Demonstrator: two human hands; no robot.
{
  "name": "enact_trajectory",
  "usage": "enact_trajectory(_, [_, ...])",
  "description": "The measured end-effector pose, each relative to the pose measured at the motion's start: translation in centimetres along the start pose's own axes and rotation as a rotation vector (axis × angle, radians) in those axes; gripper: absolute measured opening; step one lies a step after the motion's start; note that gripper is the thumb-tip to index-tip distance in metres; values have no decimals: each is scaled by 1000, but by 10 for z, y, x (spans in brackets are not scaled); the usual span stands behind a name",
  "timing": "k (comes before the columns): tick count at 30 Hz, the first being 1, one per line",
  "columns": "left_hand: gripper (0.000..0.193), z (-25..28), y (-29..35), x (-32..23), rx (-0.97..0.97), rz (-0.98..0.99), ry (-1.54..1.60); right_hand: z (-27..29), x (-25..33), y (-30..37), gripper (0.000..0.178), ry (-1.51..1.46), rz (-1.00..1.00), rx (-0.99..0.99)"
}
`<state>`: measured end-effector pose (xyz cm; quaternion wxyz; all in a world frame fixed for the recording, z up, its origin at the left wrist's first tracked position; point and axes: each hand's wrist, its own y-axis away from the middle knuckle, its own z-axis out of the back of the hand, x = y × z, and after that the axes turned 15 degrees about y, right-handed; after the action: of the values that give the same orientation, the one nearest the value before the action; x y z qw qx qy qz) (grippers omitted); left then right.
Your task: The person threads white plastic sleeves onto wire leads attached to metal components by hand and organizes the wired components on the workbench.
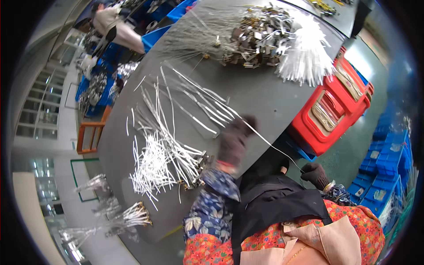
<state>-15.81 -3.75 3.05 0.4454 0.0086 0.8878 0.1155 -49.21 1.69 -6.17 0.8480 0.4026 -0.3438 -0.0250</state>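
My left hand (235,140), in a dark glove, is over the grey table beside several loose white strands (204,100). Motion blur hides how its fingers lie. One long white cable (267,142) passes by its fingertips and runs off the table edge toward me. At the cable's near end, my right hand (314,175), also gloved, is closed on it beside my black apron. Left of my left forearm lies a heap of white cables (154,165) with small metal ends (198,170).
A pile of metal-ended parts (260,37) with a fan of white cables (307,53) covers the far table. Right of the table stand a red bin (322,115) and blue crates (382,161). A wooden chair (92,132) is at left; another person (115,27) stands far left.
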Motion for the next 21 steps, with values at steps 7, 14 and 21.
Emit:
enact_trajectory(7, [21, 26, -10, -14, -275, -147, -185, -22, 136, -50, 45, -295, 283, 53])
enact_trajectory(14, [29, 120, 3, -32, -404, -497, -664, -40, 219, -63, 53, -280, 503, 50])
enact_trajectory(21, [49, 298, 131, -132, -1100, -88, -1392, -26, 321, -7, 22, 324, 1494, 111])
